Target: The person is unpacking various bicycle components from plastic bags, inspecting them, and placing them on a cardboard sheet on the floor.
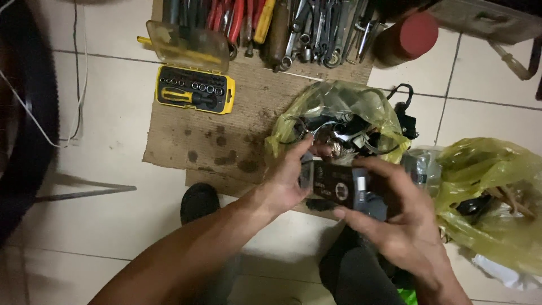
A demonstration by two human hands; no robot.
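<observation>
A small dark rectangular box (333,184) is held between both my hands, low over the floor. My left hand (288,181) grips its left end, fingers curled up toward a yellow plastic bag. My right hand (395,217) wraps its right end from above, covering part of it. Just behind the box lies the open yellow plastic bag (339,104) with metal rings and dark parts inside.
A brown cardboard sheet (226,124) with oil stains lies on the tiled floor. On it sit an open yellow bit set case (195,90) and a row of wrenches and pliers (282,28). A second yellow bag (491,197) lies right, a red-capped can (409,36) behind, a tyre (25,113) left.
</observation>
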